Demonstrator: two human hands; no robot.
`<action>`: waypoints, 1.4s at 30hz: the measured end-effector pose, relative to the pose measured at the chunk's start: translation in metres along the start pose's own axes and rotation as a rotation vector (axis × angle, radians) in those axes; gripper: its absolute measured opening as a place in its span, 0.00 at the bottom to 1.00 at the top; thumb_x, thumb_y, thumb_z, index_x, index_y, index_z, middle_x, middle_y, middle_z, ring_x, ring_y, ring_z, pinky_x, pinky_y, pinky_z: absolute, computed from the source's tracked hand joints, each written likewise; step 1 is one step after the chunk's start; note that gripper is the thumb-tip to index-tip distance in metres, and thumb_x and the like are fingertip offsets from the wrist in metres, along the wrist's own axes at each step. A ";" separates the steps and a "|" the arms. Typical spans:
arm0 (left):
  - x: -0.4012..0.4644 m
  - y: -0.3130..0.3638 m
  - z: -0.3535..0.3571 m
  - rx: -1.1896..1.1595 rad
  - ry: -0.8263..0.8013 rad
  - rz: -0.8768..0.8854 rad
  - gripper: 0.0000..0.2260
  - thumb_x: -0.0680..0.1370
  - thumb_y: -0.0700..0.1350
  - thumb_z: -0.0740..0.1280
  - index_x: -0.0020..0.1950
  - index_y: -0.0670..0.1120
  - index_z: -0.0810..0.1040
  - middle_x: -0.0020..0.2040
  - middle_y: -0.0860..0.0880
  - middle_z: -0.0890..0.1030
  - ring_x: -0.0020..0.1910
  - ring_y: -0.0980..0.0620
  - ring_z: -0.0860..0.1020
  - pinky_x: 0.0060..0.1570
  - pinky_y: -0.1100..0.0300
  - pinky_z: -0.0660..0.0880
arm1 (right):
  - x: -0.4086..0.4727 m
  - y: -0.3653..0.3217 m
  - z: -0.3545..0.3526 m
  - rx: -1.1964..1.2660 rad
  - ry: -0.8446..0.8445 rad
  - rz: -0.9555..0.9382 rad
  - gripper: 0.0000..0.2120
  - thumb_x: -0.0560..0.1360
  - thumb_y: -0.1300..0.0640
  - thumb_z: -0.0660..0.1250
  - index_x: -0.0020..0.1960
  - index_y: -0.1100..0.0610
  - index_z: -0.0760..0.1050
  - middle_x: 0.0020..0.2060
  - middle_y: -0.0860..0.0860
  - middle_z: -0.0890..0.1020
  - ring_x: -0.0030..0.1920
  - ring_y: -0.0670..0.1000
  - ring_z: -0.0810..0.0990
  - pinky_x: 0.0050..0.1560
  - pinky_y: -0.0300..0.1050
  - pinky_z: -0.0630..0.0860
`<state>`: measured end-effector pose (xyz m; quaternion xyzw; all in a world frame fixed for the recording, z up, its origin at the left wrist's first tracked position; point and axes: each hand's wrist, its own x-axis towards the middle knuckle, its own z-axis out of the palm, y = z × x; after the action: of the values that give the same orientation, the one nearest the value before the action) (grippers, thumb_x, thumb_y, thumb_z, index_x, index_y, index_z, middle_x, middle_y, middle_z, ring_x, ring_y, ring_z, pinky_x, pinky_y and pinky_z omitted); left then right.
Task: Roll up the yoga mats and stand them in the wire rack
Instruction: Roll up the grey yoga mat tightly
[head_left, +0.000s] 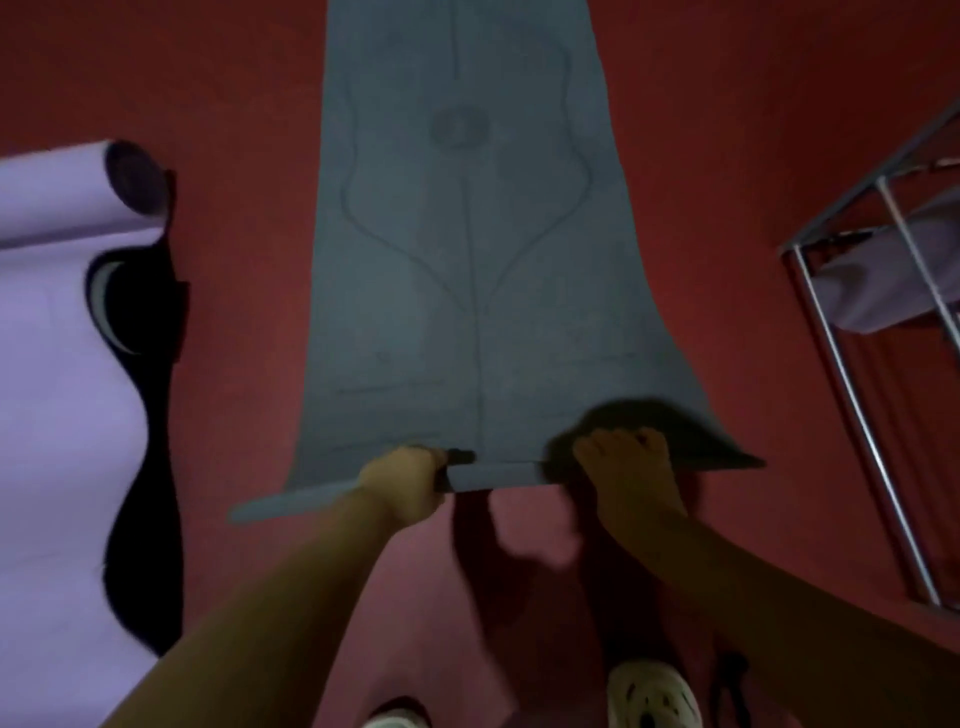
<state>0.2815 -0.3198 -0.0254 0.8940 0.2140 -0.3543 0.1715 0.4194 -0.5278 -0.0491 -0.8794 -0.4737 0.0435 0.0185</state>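
left grip (402, 480) curled, right grip (626, 460) curled

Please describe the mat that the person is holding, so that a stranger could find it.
On the red floor, it is the grey mat in the middle, spread flat. Both hands grip its near edge; unlike the lilac mat to the left, it bears thin drawn lines.

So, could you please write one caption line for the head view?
Both hands grip the near edge of a grey-blue yoga mat lying on red floor.

Both hands, left (405, 480) and right (626, 467), grip the blue-grey mat's (467, 260) near edge on the red floor (234, 104).
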 end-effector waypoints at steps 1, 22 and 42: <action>0.008 -0.008 0.015 -0.063 -0.011 -0.014 0.20 0.78 0.47 0.64 0.70 0.54 0.70 0.65 0.47 0.76 0.64 0.46 0.74 0.61 0.55 0.70 | -0.005 0.009 0.016 0.005 -0.029 0.061 0.28 0.35 0.64 0.75 0.36 0.56 0.79 0.31 0.53 0.79 0.31 0.56 0.80 0.43 0.47 0.59; 0.041 -0.038 0.065 -0.386 0.618 -0.031 0.15 0.73 0.40 0.72 0.59 0.43 0.78 0.55 0.42 0.81 0.56 0.43 0.78 0.50 0.58 0.70 | 0.014 0.011 0.085 0.150 0.290 0.049 0.20 0.67 0.45 0.72 0.51 0.57 0.77 0.44 0.54 0.78 0.49 0.59 0.76 0.55 0.52 0.60; -0.355 0.047 0.057 -0.278 1.187 0.163 0.10 0.75 0.40 0.68 0.56 0.44 0.81 0.55 0.43 0.81 0.57 0.42 0.77 0.55 0.55 0.71 | -0.247 -0.091 -0.204 0.110 0.479 -0.027 0.09 0.74 0.54 0.69 0.52 0.55 0.73 0.50 0.54 0.80 0.55 0.58 0.76 0.46 0.48 0.59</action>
<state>0.0403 -0.4787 0.1935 0.9215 0.2480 0.2494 0.1645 0.2278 -0.6821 0.1752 -0.8560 -0.4642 -0.1410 0.1787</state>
